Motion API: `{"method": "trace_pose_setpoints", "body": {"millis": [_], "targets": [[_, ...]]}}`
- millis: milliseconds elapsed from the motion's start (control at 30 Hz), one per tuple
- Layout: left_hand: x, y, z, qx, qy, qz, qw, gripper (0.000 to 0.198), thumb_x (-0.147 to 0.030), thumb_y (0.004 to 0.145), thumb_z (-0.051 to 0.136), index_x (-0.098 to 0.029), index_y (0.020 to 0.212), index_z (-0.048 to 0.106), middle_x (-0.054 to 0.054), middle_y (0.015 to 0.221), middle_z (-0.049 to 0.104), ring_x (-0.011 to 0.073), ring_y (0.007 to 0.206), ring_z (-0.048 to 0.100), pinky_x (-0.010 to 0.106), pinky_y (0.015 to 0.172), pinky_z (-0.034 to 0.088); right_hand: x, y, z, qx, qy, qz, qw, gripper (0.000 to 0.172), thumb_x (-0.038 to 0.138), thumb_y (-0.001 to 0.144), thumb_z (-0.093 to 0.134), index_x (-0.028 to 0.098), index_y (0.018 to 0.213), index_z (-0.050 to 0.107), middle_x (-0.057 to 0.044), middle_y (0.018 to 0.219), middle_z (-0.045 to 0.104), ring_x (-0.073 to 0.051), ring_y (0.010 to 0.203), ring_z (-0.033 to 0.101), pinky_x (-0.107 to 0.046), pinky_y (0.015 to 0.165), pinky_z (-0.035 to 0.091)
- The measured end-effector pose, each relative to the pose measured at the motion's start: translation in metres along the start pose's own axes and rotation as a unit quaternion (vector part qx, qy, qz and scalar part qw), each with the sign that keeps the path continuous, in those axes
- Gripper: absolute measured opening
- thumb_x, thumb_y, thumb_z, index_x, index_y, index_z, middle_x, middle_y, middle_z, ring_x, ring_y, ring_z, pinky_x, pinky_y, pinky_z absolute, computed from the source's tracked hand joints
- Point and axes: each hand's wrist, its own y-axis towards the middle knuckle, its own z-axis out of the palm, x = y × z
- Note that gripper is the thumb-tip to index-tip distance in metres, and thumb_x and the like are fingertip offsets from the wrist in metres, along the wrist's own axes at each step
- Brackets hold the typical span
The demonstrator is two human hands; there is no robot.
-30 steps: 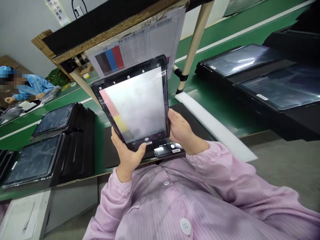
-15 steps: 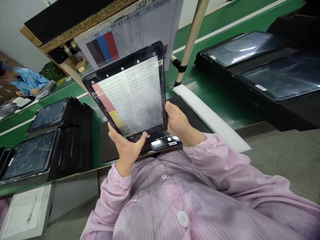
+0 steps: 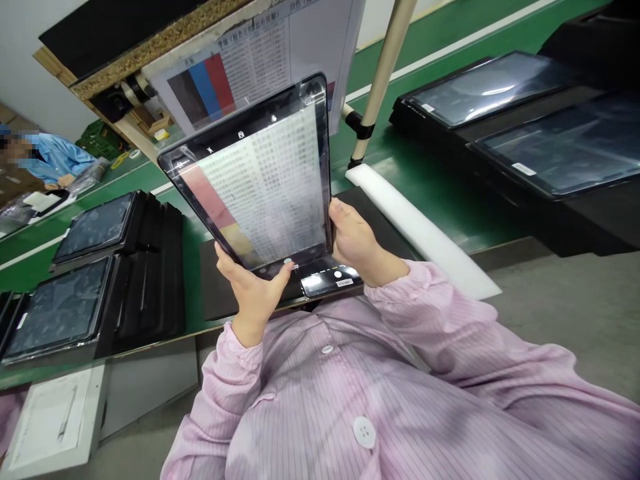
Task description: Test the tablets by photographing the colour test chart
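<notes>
Both my hands hold up a black-framed tablet (image 3: pixel 265 180), tilted, its lit screen showing a camera view of printed text and colour blocks. My left hand (image 3: pixel 253 293) is closed on its lower left corner, with the thumb over the bottom of the screen. Around the right edge, low down, my right hand (image 3: pixel 354 237) grips it; those fingers are partly hidden behind the tablet. Beyond it hangs a printed chart (image 3: pixel 265 57) with dark, blue and red blocks. Under the tablet, another lit screen (image 3: pixel 327 280) lies on a dark mat (image 3: pixel 220 293).
Tablets in black trays stand at the left (image 3: pixel 65 303) and right (image 3: pixel 580 147) of the green bench. A white foam strip (image 3: pixel 420 230) lies right of the mat, near a beige pole (image 3: pixel 383 73). A person in a blue sleeve (image 3: pixel 65 153) sits far left.
The tablet's top has tilted slightly, and the picture on its screen has shifted a little. My grip stays the same. The whole view has moved slightly.
</notes>
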Motion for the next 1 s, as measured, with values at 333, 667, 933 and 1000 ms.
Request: {"method": "trace_pose_setpoints", "body": {"millis": [333,667,933,1000], "targets": [[0.001,-0.002,0.001,-0.001,0.015,0.021,1.000,0.127,-0.056,0.070,0.081,-0.011,0.157,0.000,0.029,0.152,0.020,0.0412,0.148,0.020,0.060,0.121,0.019,-0.004,0.000,-0.002,-0.010,-0.010,-0.002,1.000,0.065,0.083,0.074,0.059,0.025,0.104,0.067,-0.004,0.107,0.072,-0.027,0.114,0.066,-0.041,0.083,0.063],[0.003,-0.005,0.003,0.022,0.007,-0.029,0.999,0.132,-0.054,0.065,0.084,-0.012,0.156,-0.002,0.030,0.155,0.017,0.0423,0.151,0.016,0.061,0.122,0.020,-0.006,-0.002,-0.002,-0.011,-0.022,-0.006,1.000,0.065,0.084,0.076,0.056,0.025,0.101,0.067,-0.004,0.105,0.072,-0.027,0.116,0.065,-0.041,0.085,0.062],[-0.001,-0.010,-0.004,0.030,-0.007,-0.008,0.999,0.133,-0.054,0.067,0.084,-0.013,0.156,-0.006,0.031,0.158,0.012,0.0415,0.152,0.012,0.060,0.121,0.020,-0.006,-0.010,-0.003,-0.036,-0.034,-0.015,0.999,0.067,0.086,0.073,0.058,0.024,0.098,0.067,-0.004,0.104,0.072,-0.029,0.120,0.063,-0.043,0.088,0.061],[-0.002,-0.011,-0.007,0.026,-0.006,0.005,1.000,0.132,-0.055,0.068,0.084,-0.012,0.156,-0.004,0.031,0.157,0.014,0.0404,0.152,0.014,0.059,0.122,0.019,-0.004,-0.013,-0.001,-0.033,-0.029,-0.017,0.999,0.067,0.086,0.073,0.058,0.024,0.099,0.067,-0.004,0.105,0.072,-0.029,0.121,0.063,-0.043,0.089,0.061]]}}
